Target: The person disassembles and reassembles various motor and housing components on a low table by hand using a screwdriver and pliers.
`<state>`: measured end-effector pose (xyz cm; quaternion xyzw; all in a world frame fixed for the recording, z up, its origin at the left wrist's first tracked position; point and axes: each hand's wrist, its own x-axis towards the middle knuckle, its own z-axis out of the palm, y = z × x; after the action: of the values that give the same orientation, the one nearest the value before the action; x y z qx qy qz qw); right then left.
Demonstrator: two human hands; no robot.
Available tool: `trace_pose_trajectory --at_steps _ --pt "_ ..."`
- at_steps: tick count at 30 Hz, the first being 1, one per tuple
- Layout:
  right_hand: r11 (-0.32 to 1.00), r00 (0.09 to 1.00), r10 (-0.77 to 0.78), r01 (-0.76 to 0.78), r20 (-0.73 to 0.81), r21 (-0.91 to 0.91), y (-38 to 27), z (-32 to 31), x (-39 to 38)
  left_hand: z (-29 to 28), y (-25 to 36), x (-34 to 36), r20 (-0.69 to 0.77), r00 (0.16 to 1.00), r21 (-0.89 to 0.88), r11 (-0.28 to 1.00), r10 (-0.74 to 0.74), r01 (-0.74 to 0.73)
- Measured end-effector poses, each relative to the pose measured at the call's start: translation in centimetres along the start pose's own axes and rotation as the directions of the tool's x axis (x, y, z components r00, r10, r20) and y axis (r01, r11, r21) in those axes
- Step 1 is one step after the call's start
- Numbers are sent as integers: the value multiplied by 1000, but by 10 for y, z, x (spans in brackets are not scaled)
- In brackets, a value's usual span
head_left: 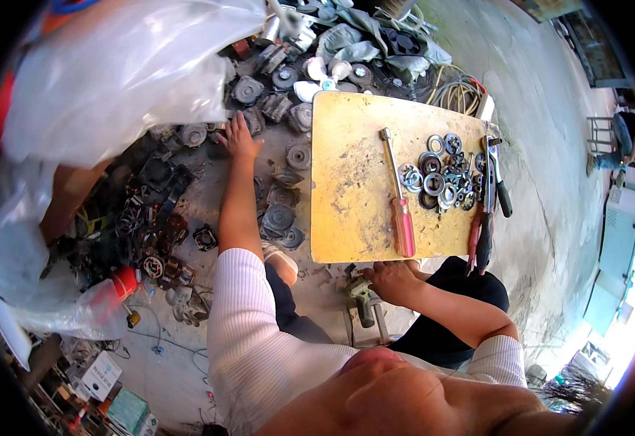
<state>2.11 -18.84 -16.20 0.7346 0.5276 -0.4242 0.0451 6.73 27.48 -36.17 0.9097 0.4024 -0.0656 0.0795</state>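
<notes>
My left hand [241, 138] is stretched out far to the left of the board, open, its fingers spread over the dusty motors on the floor. A dark motor [255, 120] lies right beside its fingertips; whether they touch cannot be made out. Below the board's near edge, my right hand [396, 282] is curled beside a green metal tool [361, 299] on a small metal stand. Whatever its fingers close on is hidden. On the yellow, worn board [350, 182] lie a pink-handled screwdriver-like tool [403, 227] and a cluster of metal rings and bearings [433, 183].
Pliers-like tools with dark and red handles [483, 240] lie along the board's right edge. Large clear plastic bags [128, 80] bulge at the left above scattered motor parts [157, 240]. A cable coil [457, 96] lies behind the board. Another person [626, 142] is at the far right.
</notes>
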Motion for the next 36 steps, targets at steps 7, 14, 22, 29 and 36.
trace_pose_trajectory --at_steps 7,14,22,29,36 --pt "976 881 -180 105 -438 -190 -8 -37 2 0 23 26 -6 998 223 973 65 -62" --pt "985 883 17 66 -469 160 4 -11 13 5 4 20 -138 979 138 982 148 -129" --pt "943 960 -197 130 -201 -305 -5 -36 -8 -99 -39 -98 -172 970 -308 926 172 -219" --pt "982 964 -121 82 -236 -169 -12 -27 -10 -201 -56 -211 -16 1000 -918 396 -15 -9" --pt "956 836 -294 265 -464 -129 -27 -28 -34 -278 -28 -310 105 993 -990 -93 54 110"
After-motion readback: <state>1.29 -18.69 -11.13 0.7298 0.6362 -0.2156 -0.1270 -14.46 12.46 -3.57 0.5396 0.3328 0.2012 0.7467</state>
